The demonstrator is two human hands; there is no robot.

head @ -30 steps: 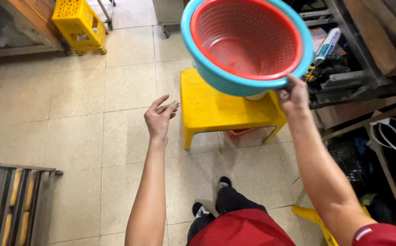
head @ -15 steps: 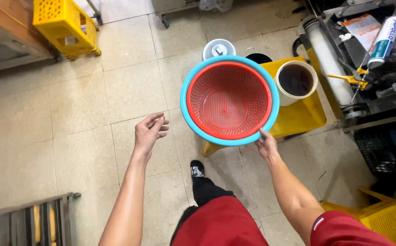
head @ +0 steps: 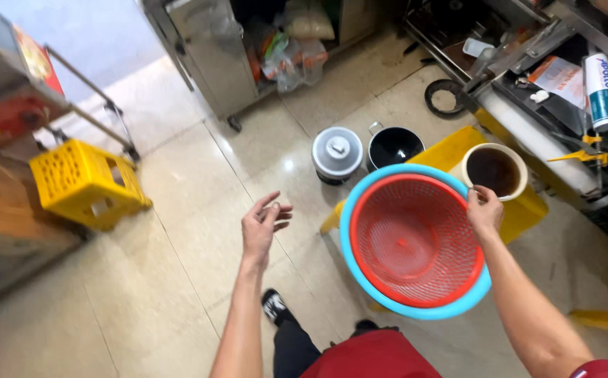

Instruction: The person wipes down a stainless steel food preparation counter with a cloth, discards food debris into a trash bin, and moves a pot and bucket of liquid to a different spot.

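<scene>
Right hand [head: 484, 210] clamped on the upper right rim of a blue basin [head: 416, 308], fingers curled over the edge, thumb side toward the camera. Nested inside the basin, a red strainer [head: 416, 241] with a fine mesh of holes, its rim sitting just within the blue one. Both held tilted, mouth facing up toward the camera, in front of the body and above the floor, partly covering a yellow stool [head: 521, 210] behind.

Left hand [head: 263, 225] empty, out in the air to the left of the basin and apart from it. Palm turned inward, fingers loosely spread and half curled, touching nothing. Tiled floor [head: 178, 231] beneath it.

On the yellow stool, just past the right hand, a cream bucket [head: 494, 171] with dark liquid inside. On the floor beyond the basin's upper edge, a black pot [head: 395, 147] standing open and, just beside it on the left, a grey lidded pot [head: 337, 154] with a knob on top. Farther left, a yellow crate [head: 87, 183] tilted near the foot of a wheeled metal rack. At the top, a steel cabinet [head: 213, 56] with bags stuffed in its open lower shelf. On the right, a cluttered bench with a white and teal can [head: 601, 91] lying on it. Below, red apron and a black shoe [head: 273, 306] on the tiles.
</scene>
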